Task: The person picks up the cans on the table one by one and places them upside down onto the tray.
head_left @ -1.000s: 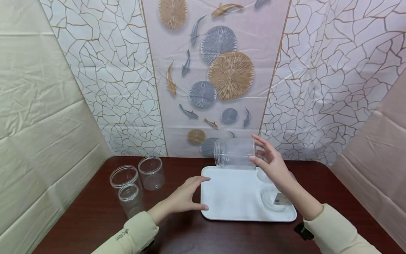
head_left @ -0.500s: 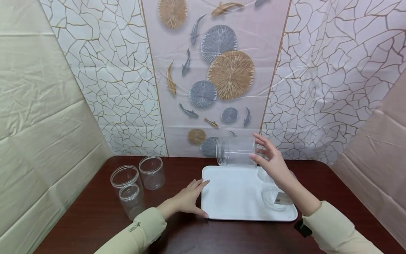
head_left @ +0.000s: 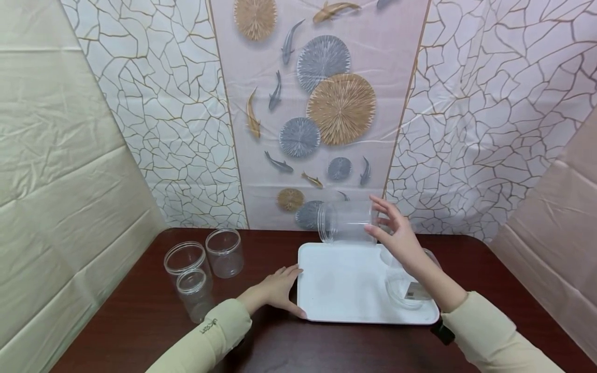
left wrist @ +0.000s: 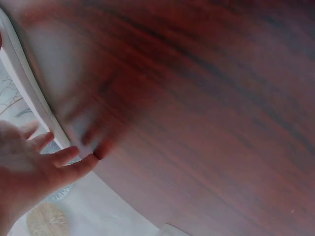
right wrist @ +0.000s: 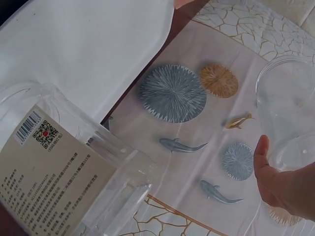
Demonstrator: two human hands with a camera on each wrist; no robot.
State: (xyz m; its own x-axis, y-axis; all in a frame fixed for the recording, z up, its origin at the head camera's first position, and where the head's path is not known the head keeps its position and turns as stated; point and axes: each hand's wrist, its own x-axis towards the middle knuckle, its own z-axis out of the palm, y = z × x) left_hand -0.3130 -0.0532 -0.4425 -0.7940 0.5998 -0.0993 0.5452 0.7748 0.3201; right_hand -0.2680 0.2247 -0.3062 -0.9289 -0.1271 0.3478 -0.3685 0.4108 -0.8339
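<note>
Closest in, near the front edge of the desk (head_left: pixel 336 348), here's my left hand (head_left: pixel 276 291): fingers relaxed, thumb spread well away from them, gripping nothing. The thumb tip is at the near-left corner of the white tray (head_left: pixel 342 292), the fingertips by its left edge. A light touch seems right there — enough to steady, not enough to shove.

Over by the desk's left edge, a slim jar (head_left: pixel 198 300) stands nearest me, a wide jar (head_left: pixel 179 268) just behind it, a short jar (head_left: pixel 227 263) beyond, all upright. My left sleeve (head_left: pixel 228 324) passes close to the slim one, so I'd mind that arm.

At the tray's right end lies a labelled jar (head_left: pixel 402 296), partly behind my right forearm; lifting that elbow a little would spare it a knock.

And farthest out, my right hand (head_left: pixel 400 237) has the big jar (head_left: pixel 347 223) by its base end, thumb and fingers curved around it. It's on its side, mouth to the left, by the tray's far edge — through such clear plastic I can't tell whether they touch. That smooth wall could slip, I reckon: firm fingers, level wrist, no squeezing.
</note>
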